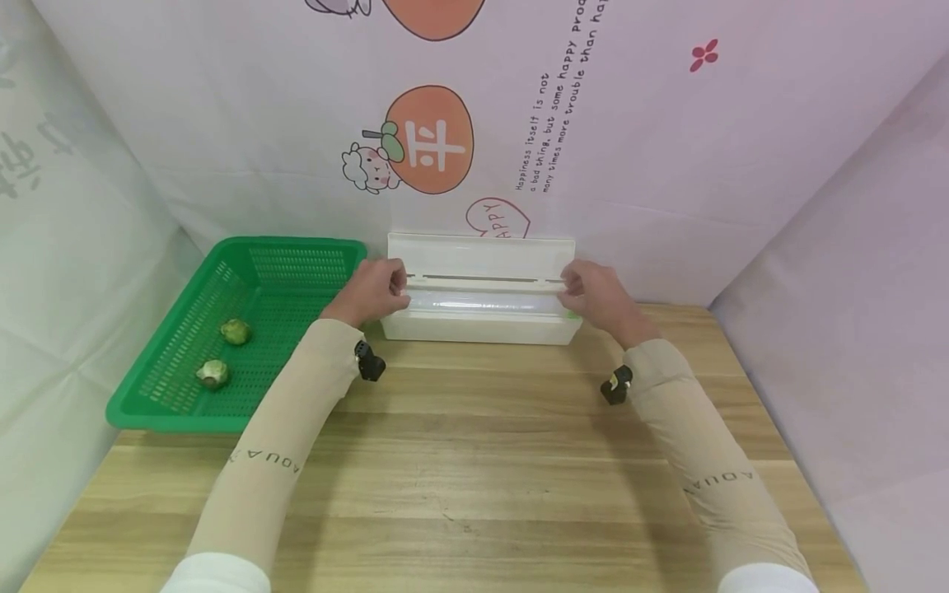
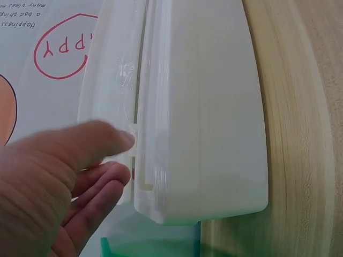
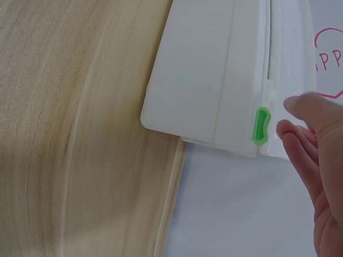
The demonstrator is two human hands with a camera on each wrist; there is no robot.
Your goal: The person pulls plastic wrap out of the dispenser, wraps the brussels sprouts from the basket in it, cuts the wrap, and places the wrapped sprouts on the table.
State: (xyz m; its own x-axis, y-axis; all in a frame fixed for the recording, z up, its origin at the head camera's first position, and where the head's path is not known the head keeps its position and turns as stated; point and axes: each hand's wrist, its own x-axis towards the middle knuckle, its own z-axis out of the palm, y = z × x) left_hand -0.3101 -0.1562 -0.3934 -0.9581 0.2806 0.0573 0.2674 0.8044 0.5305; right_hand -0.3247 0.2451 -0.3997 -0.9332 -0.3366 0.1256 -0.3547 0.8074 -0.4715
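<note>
A white cling film dispenser (image 1: 482, 329) stands against the back wall with its lid (image 1: 482, 251) raised. A roll of clear film (image 1: 482, 301) lies inside, and a slotted strip runs along the box. At its left end is my left hand (image 1: 373, 291), thumb and fingers bent with a gap between their tips. My right hand (image 1: 596, 298) is held the same way at the right end, beside a green slider (image 3: 261, 126). Both wrist views show the fingertips close to the strip. Whether any clear film lies between them is hard to see.
On the left sits a green plastic basket (image 1: 259, 403) holding two small round green vegetables, one of them a pale sprout-like head (image 1: 212, 374). The wooden table (image 1: 474, 469) runs forward from the dispenser. A printed white cloth (image 1: 630, 165) covers the back wall.
</note>
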